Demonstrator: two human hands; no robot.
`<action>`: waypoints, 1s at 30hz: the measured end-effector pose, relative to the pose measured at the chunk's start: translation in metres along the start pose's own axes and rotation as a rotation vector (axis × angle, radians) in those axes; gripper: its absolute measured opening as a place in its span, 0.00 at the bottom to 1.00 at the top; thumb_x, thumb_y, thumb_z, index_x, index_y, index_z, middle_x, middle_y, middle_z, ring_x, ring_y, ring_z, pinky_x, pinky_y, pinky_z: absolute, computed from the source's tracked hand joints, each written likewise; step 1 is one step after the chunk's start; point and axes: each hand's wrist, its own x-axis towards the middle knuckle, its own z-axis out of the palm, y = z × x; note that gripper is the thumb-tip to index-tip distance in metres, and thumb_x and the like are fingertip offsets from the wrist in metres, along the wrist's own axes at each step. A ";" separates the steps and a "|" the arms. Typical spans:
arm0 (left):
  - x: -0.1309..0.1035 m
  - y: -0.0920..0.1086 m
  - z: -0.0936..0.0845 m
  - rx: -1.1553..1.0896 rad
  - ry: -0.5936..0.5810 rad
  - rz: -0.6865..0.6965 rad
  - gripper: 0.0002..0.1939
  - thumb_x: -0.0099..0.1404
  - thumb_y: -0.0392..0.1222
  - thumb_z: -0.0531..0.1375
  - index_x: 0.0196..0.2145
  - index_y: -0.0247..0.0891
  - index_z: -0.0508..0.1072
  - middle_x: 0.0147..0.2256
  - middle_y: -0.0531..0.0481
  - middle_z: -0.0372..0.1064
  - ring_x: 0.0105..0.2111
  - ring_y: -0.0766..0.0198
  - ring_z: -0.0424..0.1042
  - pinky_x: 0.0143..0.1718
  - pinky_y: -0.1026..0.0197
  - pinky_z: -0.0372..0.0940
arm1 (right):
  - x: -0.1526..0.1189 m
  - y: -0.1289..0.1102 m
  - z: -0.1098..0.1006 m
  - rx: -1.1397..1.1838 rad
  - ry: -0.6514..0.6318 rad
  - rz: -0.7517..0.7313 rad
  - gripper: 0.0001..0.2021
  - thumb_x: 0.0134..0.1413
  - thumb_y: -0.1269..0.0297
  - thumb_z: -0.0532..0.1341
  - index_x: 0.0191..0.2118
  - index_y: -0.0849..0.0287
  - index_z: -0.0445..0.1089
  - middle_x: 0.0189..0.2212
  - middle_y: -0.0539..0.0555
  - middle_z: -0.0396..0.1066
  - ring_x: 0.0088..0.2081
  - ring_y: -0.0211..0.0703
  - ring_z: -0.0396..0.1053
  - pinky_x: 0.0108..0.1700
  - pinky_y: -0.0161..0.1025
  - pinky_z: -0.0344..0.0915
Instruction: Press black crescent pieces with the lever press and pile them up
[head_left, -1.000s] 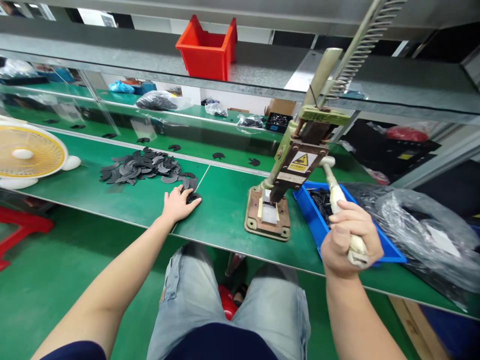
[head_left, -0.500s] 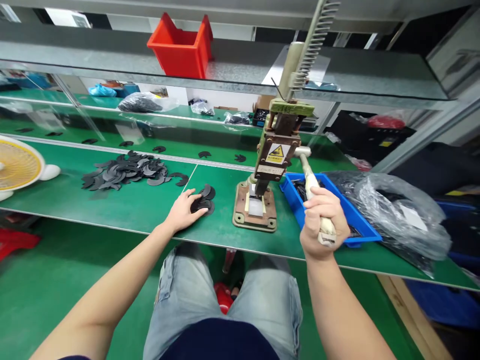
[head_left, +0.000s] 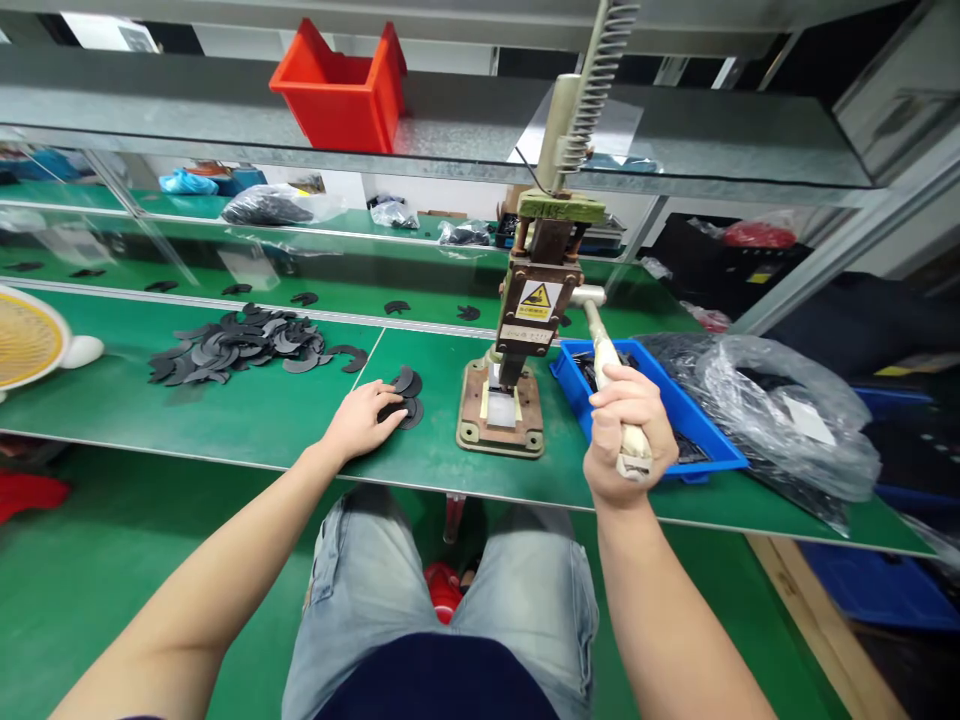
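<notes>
My left hand (head_left: 364, 420) rests on the green bench with its thumb and fingers curled around a few black curved pieces (head_left: 409, 408); the fingers partly hide them. My right hand (head_left: 631, 430) is wrapped around the pale taped lever handle (head_left: 604, 345) of a hand press (head_left: 531, 300). Under the press ram (head_left: 512, 370), a light block (head_left: 501, 408) sits on the brown base plate (head_left: 471, 405). Left of my left hand lies a loose heap of black curved pieces (head_left: 240, 345).
Right of the press stands a blue tray (head_left: 701, 425) holding dark parts, with a clear plastic bag (head_left: 795, 420) beside it. A fan (head_left: 30, 340) is at the far left. A red bin (head_left: 337, 95) stands on the shelf above. Spaced black pieces (head_left: 395, 307) lie along the back strip.
The view has shifted slightly, so the bench and press appear a little further left. Both hands keep nearly the same places, left at the black pieces and right on the lever handle.
</notes>
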 end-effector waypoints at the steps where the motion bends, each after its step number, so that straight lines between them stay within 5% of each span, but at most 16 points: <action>1: 0.000 -0.001 -0.001 -0.017 0.012 -0.038 0.24 0.73 0.60 0.57 0.56 0.44 0.78 0.59 0.44 0.76 0.64 0.47 0.70 0.68 0.47 0.63 | 0.000 0.000 0.000 -0.002 -0.003 0.005 0.07 0.62 0.63 0.63 0.31 0.53 0.69 0.32 0.50 0.75 0.49 0.53 0.78 0.58 0.61 0.73; 6: 0.003 -0.015 -0.002 0.110 0.000 -0.305 0.36 0.69 0.70 0.58 0.60 0.39 0.74 0.58 0.36 0.76 0.60 0.40 0.72 0.62 0.43 0.67 | -0.001 0.000 0.000 0.014 0.006 0.005 0.07 0.62 0.64 0.63 0.31 0.53 0.70 0.31 0.50 0.75 0.49 0.53 0.78 0.58 0.62 0.72; 13: 0.012 -0.030 -0.003 0.043 -0.099 -0.421 0.32 0.67 0.64 0.62 0.62 0.42 0.73 0.59 0.39 0.77 0.58 0.43 0.76 0.55 0.48 0.71 | -0.001 0.001 0.001 0.012 0.012 0.003 0.07 0.61 0.64 0.63 0.31 0.53 0.70 0.31 0.50 0.75 0.49 0.54 0.78 0.57 0.63 0.72; 22: 0.037 -0.043 -0.013 0.008 -0.251 -0.379 0.27 0.60 0.53 0.68 0.56 0.45 0.78 0.56 0.43 0.79 0.55 0.45 0.78 0.52 0.52 0.71 | -0.001 0.001 0.001 0.024 0.008 0.000 0.07 0.62 0.65 0.63 0.31 0.53 0.70 0.32 0.50 0.75 0.50 0.54 0.78 0.58 0.63 0.72; 27: 0.045 -0.039 -0.026 -0.055 -0.288 -0.345 0.17 0.61 0.57 0.66 0.42 0.45 0.79 0.39 0.50 0.81 0.39 0.54 0.80 0.38 0.58 0.69 | -0.002 0.001 -0.001 0.008 -0.011 0.002 0.07 0.62 0.64 0.63 0.31 0.53 0.69 0.32 0.49 0.75 0.50 0.52 0.77 0.59 0.61 0.72; 30: 0.045 -0.032 -0.036 -0.136 -0.259 -0.302 0.19 0.65 0.64 0.61 0.35 0.45 0.75 0.30 0.53 0.74 0.33 0.57 0.75 0.33 0.58 0.65 | -0.002 0.000 -0.002 0.005 -0.020 0.017 0.07 0.62 0.64 0.63 0.31 0.53 0.69 0.33 0.50 0.75 0.51 0.52 0.77 0.59 0.61 0.71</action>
